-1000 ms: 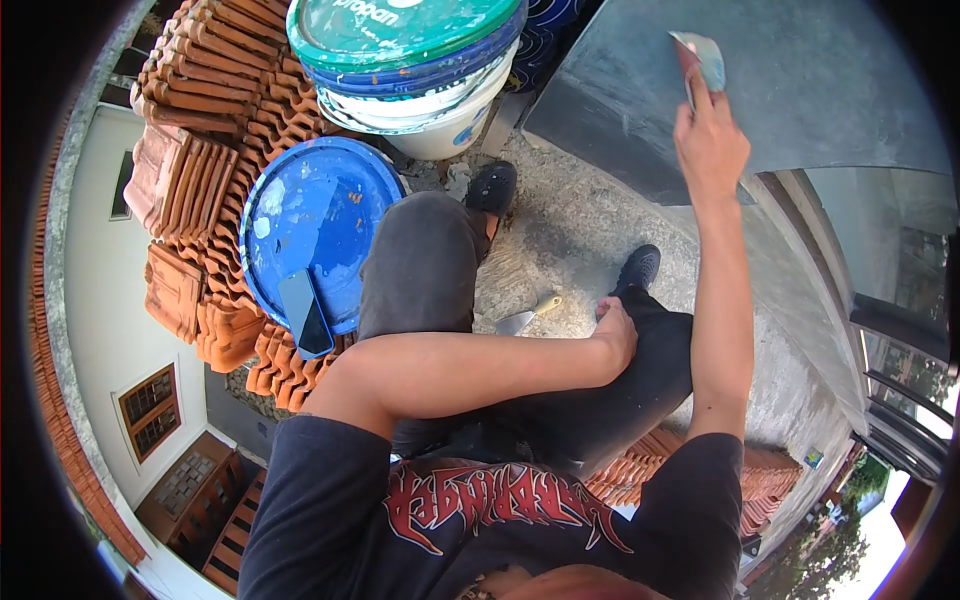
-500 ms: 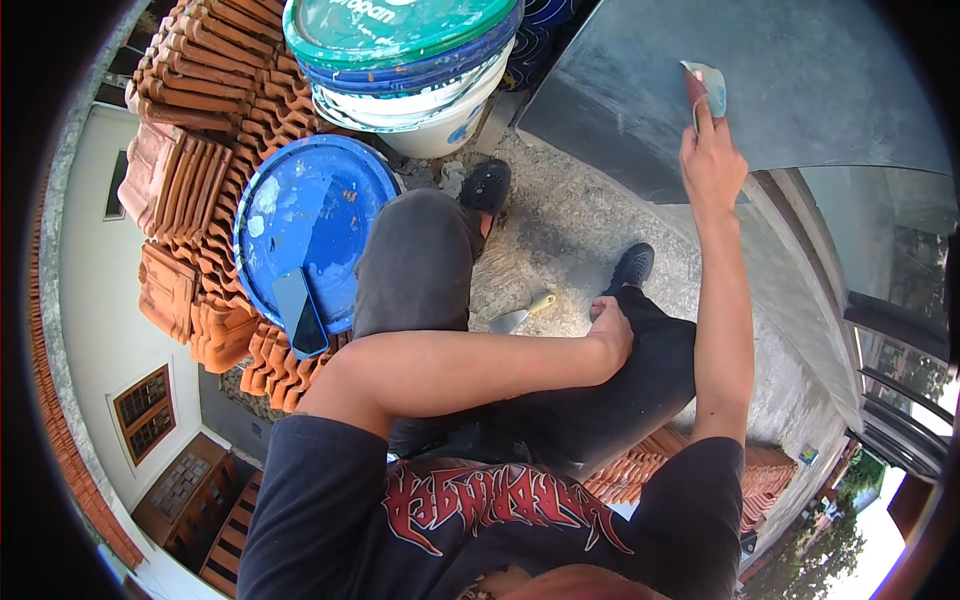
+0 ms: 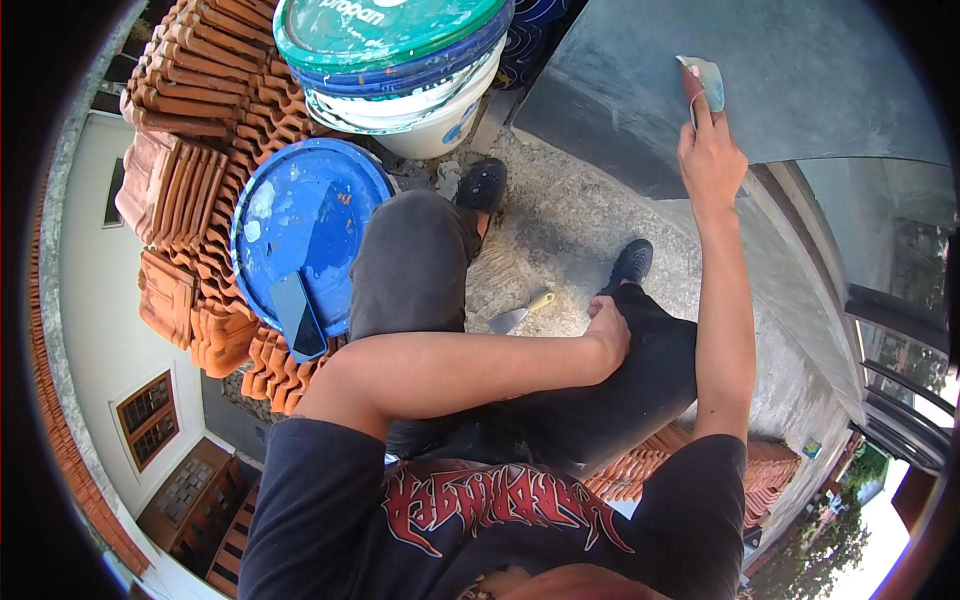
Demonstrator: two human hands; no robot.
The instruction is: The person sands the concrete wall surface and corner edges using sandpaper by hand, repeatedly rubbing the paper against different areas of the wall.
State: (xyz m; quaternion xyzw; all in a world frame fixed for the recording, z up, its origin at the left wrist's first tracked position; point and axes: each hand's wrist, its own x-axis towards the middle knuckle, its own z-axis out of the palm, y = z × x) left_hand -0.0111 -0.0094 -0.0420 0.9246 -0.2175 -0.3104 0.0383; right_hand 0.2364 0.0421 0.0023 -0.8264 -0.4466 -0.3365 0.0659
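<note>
My right hand (image 3: 712,160) reaches up to a dark grey smooth panel (image 3: 600,90). Its fingers press a folded piece of what looks like sandpaper (image 3: 711,85), reddish-brown on one side and pale on the other, against the surface. My left hand (image 3: 609,332) rests by my right knee at the end of a forearm laid across my lap. Its fingers are curled in, and nothing shows in them. On the concrete beyond that hand lies a putty knife (image 3: 524,312) with a yellowish handle, apart from both hands.
To the left a blue lid (image 3: 275,215) carries a phone (image 3: 297,315). Behind it stands a white bucket (image 3: 430,135) topped by a green lid (image 3: 390,30). Stacked orange roof tiles (image 3: 195,80) line the left side. A glass window (image 3: 870,215) is at the right.
The view has shifted slightly. My right hand and the sandpaper stay nearly in place on the panel, and my left hand keeps its pose by the knee.
</note>
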